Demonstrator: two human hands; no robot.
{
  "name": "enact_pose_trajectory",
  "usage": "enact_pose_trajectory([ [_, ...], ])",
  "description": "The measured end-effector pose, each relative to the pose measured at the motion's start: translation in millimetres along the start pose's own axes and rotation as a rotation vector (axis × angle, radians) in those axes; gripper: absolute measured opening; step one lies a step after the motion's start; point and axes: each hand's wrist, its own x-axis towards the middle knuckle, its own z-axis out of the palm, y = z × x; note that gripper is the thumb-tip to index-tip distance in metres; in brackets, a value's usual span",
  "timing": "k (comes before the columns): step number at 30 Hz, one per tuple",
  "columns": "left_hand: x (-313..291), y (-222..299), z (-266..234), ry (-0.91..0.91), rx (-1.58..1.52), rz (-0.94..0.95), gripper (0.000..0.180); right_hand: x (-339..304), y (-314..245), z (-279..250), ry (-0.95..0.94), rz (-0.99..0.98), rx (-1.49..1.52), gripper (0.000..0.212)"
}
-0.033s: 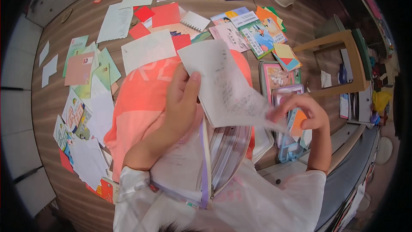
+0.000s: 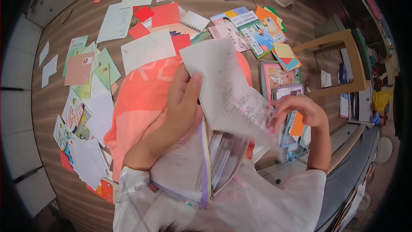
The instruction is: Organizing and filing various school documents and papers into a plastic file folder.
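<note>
My left hand (image 2: 182,94) grips a thin paper booklet (image 2: 214,77) by its left edge, thumb on the front page. The booklet stands tilted above my lap, its written pages fanned and smeared by motion at the lower right. Beside that blurred page edge is my right hand (image 2: 302,111), fingers loosely bent and thumb apart from them. Whether its fingertips touch the paper is hard to make out. Under the booklet, a clear zip folder (image 2: 176,178) with purple trim lies unzipped on my lap, papers inside. A coral-coloured cloth (image 2: 137,99) spreads beneath.
Cards and envelopes (image 2: 79,68) lie on the wooden floor at left, with white sheets (image 2: 88,157) nearer. Red paper (image 2: 165,15), a spiral notepad (image 2: 195,20) and picture books (image 2: 255,38) lie ahead. At right are plastic cases (image 2: 287,90) and an open-framed brown stool (image 2: 339,41).
The loose pages at the booklet's lower right have swung further down and spread. My right hand has shifted slightly; my left hand keeps its grip.
</note>
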Motion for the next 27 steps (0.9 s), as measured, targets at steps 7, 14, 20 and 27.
enact_pose_trajectory([
  [7,-14.4,-1.6,-11.2,-0.350,0.076,-0.022,0.034,71.5,47.4,11.6,0.500,0.138,-0.423,0.057],
  [14,-15.0,-10.5,-15.8,-0.321,-0.057,0.070,0.043,94.2,51.5,2.3,0.180,0.277,0.553,0.069],
  [20,-12.9,-16.1,-25.6,-0.219,0.076,0.219,0.039,79.5,66.6,18.7,0.251,0.119,0.903,0.072],
  [27,-12.5,-22.5,-28.3,-0.139,0.196,0.407,0.039,54.7,68.2,27.6,0.109,0.377,1.036,0.070],
])
